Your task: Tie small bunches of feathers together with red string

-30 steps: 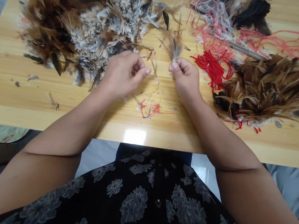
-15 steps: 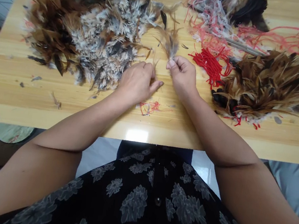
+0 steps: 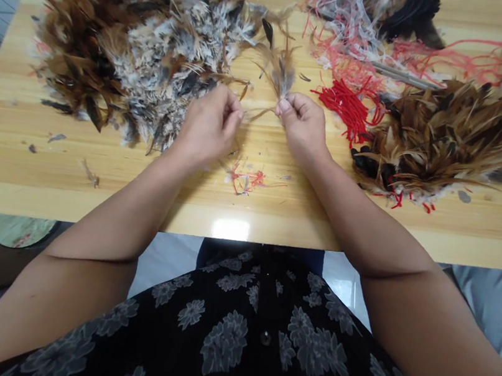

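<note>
My right hand point(image 3: 304, 127) pinches the base of a small bunch of grey-brown feathers point(image 3: 278, 73) that fans upward from its fingertips. My left hand point(image 3: 208, 125) is closed beside it, fingertips pinching a thin single feather point(image 3: 256, 113) that reaches toward the bunch. Both hands hover over the light wooden table point(image 3: 45, 176), just in front of a big heap of brown and grey-white feathers point(image 3: 144, 46).
A second heap of brown feathers point(image 3: 451, 139) lies at the right. Red cord pieces point(image 3: 346, 105) and tangled red and white threads point(image 3: 362, 41) lie behind my right hand. Red thread scraps point(image 3: 245, 181) sit near the table's front edge.
My left hand dipped toward the table near the right hand, then rose and now pinches a thin feather. My right hand stayed put with its bunch.
</note>
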A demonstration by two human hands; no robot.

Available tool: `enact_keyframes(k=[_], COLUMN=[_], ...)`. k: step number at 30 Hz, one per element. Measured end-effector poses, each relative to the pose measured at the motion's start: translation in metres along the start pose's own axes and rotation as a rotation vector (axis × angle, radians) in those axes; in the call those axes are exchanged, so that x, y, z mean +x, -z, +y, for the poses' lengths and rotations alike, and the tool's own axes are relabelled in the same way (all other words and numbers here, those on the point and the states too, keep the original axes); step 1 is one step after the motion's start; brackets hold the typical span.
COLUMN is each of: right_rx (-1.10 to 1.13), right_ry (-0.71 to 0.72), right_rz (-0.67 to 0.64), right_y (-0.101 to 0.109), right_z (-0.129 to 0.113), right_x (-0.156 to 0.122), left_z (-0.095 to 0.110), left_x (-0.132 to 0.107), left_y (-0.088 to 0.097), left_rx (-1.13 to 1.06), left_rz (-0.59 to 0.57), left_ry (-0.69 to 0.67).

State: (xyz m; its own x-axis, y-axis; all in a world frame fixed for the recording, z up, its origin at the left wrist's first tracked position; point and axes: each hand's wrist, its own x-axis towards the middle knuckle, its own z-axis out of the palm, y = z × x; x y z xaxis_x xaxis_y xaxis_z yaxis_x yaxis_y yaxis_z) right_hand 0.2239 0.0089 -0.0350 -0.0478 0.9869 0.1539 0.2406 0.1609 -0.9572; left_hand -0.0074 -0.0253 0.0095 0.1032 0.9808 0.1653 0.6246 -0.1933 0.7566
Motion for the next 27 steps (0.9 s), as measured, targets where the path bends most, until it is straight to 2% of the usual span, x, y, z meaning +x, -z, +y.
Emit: enact_keyframes(k=[2, 6, 10, 16, 22, 27], right_rx=[0.003, -0.004, -0.005, 0.017, 0.037, 0.032], right_ry=[0.0, 0.011, 0.018, 0.01, 0.025, -0.009], right_rz=[0.004, 0.009, 0.001, -0.045, -0.079, -0.081], right_y=[0.0, 0.001, 0.0, -0.007, -0.015, -0.016], right_z=[-0.002, -0.002, 0.0, -0.005, -0.017, -0.018], right_x=[-0.002, -0.003, -0.004, -0.01, -0.018, -0.015], left_z=[-0.004, -0.007, 0.002, 0.024, 0.021, 0.02], left_x=[0.003, 0.008, 0.007, 0.0, 0.0, 0.0], left_y=[0.001, -0.003, -0.006, -0.012, -0.016, -0.018], left_rx=[-0.146, -0.489, -0.697, -0.798, -0.822, -0.826], left_rz=[0.026, -0.009, -0.04, -0.099, -0.081, -0.067], left_ry=[0.043, 0.157, 0.235, 0.309, 0.288, 0.284])
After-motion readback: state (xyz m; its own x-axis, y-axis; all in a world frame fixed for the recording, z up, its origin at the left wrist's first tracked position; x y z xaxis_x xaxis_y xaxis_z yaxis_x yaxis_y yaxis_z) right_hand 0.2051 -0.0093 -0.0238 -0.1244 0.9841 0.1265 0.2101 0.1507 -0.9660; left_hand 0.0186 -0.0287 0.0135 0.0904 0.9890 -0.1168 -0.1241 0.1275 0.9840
